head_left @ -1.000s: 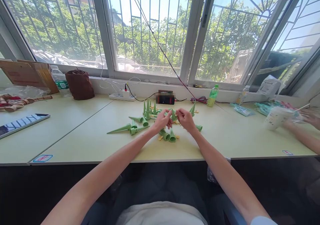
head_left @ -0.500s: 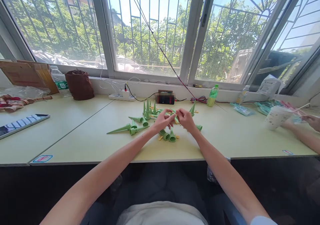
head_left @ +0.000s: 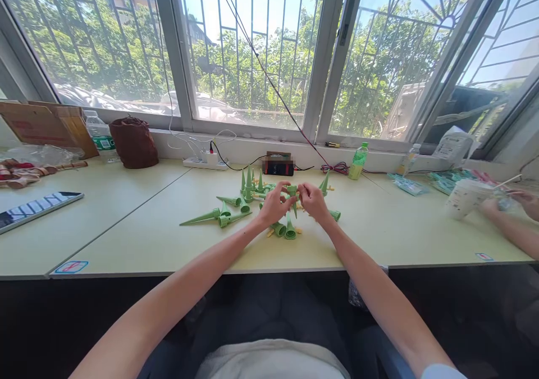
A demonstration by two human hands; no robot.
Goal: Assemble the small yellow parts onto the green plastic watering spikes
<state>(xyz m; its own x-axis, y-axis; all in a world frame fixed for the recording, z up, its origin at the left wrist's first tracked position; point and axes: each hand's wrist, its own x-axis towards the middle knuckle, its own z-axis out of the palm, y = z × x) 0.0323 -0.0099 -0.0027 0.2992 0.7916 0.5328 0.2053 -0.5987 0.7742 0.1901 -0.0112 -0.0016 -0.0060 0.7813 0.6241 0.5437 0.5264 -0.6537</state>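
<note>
Between my hands is a green plastic watering spike (head_left: 292, 190), its wide collar up and its thin tip pointing down. The thumb and fingers of my left hand (head_left: 275, 204) are closed around it. My right hand (head_left: 312, 200) is pinched at the spike's right side; what its fingertips hold, if anything, is hidden. Below my hands lie more green spikes (head_left: 290, 232) with their open ends toward me, and small yellow pieces (head_left: 270, 233) among them. To the left, several spikes (head_left: 202, 217) lie on their sides, while others (head_left: 248, 185) stand upright behind.
A black device with a display (head_left: 278, 167) stands behind the pile. Near the window are a power strip (head_left: 204, 163), a green-labelled bottle (head_left: 357, 161) and a brown bag (head_left: 133, 143). A tablet (head_left: 40, 210) lies left. At right, another person's hand (head_left: 526, 202) is near a white cup (head_left: 467, 198).
The green spike has come upright into clear view between my hands, its collar now showing above my left fingers. My arms have barely moved. The other person's hands shifted slightly.
</note>
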